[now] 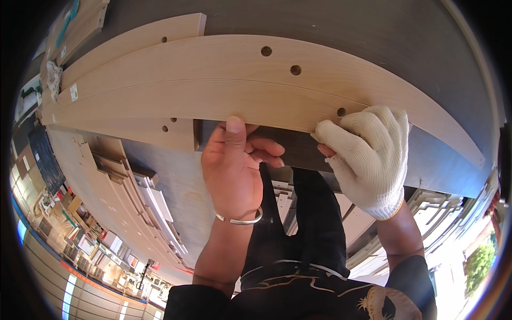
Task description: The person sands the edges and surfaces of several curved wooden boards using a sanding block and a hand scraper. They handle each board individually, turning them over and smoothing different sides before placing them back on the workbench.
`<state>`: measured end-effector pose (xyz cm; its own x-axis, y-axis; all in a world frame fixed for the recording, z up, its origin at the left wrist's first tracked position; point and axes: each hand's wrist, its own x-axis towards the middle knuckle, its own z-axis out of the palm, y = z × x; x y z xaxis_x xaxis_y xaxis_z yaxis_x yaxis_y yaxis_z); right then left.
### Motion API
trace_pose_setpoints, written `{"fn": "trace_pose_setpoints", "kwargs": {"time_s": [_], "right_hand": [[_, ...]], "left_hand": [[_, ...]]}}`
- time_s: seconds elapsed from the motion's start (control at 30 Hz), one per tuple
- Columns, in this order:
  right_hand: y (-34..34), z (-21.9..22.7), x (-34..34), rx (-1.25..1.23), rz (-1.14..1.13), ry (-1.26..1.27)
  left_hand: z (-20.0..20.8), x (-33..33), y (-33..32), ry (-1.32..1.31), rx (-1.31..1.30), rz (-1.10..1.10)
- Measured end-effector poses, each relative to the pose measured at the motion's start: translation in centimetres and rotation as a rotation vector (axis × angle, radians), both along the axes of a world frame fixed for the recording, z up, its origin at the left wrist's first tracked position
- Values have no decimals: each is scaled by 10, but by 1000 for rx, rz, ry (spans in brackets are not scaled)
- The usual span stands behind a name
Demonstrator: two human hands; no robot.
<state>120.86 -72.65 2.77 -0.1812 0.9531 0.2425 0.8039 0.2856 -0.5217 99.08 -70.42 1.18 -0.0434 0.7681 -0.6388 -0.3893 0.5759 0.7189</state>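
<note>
A long pale wooden board (186, 101) with a round hole near its right end lies across the dark worktop. At its near edge, my bare left hand (234, 165) rests its thumb on top, with the index finger tucked under the edge and the other fingers curled loosely below. My right hand (368, 157), in a white knitted glove, grips the same board close to its right end, fingers over the top and thumb below. Alongside its far edge runs another pale board (224, 58) with two round holes showing. What lies beneath the boards is partly hidden.
A further pale board (138, 45) sits at the back left, and a shorter drilled piece (154, 140) juts out on the near side. The grey worktop (362, 26) stretches beyond. Stacked wooden strips (125, 197) lie to the lower left. A crumpled white cloth (54, 80) is at far left.
</note>
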Motion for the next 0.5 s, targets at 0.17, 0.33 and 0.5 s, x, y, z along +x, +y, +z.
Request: {"fn": "trace_pose_setpoints", "kwargs": {"time_s": [0.17, 0.33, 0.5], "right_hand": [[6, 3, -7, -59, 26, -19], [6, 8, -6, -79, 27, -34], [7, 5, -6, -92, 57, -43]], "left_hand": [[-1, 3, -1, -10, -16, 9], [-1, 5, 0, 15, -11, -20], [2, 7, 1, 11, -23, -25]]}}
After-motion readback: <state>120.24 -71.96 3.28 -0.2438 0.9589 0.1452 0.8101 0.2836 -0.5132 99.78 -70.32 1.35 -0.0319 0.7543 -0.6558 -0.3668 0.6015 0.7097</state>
